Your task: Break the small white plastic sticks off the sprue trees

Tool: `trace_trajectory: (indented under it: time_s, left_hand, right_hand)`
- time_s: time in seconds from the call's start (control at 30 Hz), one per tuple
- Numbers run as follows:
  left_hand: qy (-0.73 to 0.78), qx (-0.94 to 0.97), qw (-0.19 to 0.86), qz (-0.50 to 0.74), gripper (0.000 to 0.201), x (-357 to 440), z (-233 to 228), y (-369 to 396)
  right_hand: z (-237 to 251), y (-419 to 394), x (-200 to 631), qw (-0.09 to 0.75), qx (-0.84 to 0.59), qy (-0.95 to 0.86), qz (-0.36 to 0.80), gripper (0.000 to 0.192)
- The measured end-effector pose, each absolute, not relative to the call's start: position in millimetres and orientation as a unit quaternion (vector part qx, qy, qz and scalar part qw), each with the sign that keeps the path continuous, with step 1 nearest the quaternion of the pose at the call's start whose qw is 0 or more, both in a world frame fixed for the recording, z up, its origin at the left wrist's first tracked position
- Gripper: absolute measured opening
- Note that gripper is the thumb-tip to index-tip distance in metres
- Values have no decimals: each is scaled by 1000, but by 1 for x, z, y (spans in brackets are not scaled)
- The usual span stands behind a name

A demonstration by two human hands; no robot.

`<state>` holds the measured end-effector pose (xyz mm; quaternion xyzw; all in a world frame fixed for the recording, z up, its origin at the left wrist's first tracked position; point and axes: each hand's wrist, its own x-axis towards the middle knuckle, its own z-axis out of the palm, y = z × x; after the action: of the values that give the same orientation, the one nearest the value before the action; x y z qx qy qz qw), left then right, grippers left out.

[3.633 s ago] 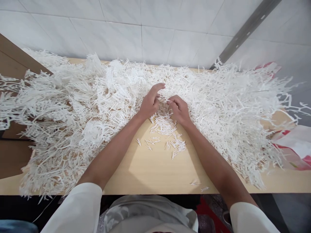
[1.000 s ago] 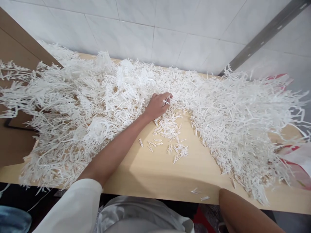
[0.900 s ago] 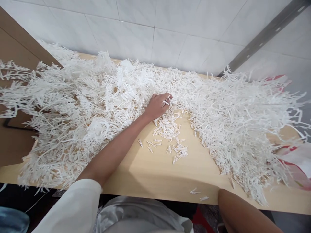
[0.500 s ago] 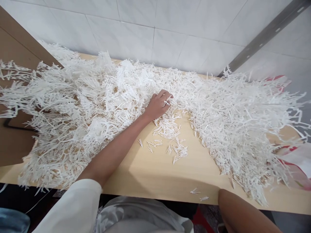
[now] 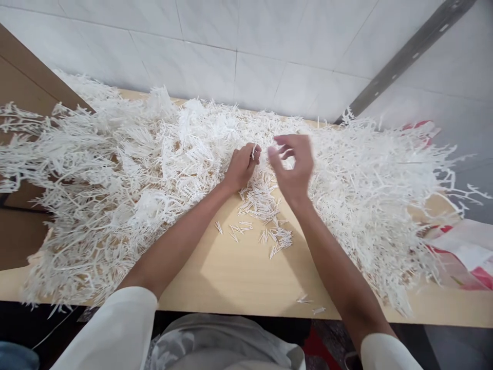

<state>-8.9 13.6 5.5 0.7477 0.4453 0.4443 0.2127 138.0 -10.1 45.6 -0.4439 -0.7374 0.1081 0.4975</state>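
Observation:
A wide heap of white branched plastic pieces (image 5: 127, 169) covers most of the light wooden table (image 5: 239, 277). My left hand (image 5: 241, 167) rests at the heap's front edge, fingers closed on a small white plastic piece (image 5: 253, 151). My right hand (image 5: 295, 167) hovers just to the right of it, blurred, fingers apart and holding nothing. Below both hands lies a small scatter of short white sticks (image 5: 265, 216) on the bare wood.
A white tiled wall (image 5: 231, 46) stands behind the table, with a grey metal rail (image 5: 404, 51) slanting at the right. A red and white plastic bag (image 5: 462, 252) lies at the right edge. A brown board (image 5: 19, 87) is at the left.
My right hand, out of view a second ago, has come up over the table beside my left hand. My left hand has curled tighter around the small piece.

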Motion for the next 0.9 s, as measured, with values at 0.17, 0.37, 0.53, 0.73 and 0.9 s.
trace_trajectory:
  time_s: [0.17, 0.37, 0.53, 0.73, 0.9]
  left_hand:
    - [450, 759, 206, 423, 17, -8, 4, 16]
    - [447, 779, 195, 394, 19, -8, 6, 11]
    - [453, 792, 181, 367, 15, -7, 6, 12]
    - [456, 800, 215, 326, 20, -3, 9, 11]
    - [439, 822, 202, 301, 20, -2, 7, 9]
  right_hand:
    - [13, -4, 137, 468, -518, -681, 219, 35]
    - [4, 1, 146, 494, -515, -651, 257, 32]
    - [9, -3, 141, 505, -553, -625, 220, 19]
    - [12, -9, 136, 505, -573, -621, 179, 16]
    - [5, -3, 148, 531, -573, -600, 172, 29]
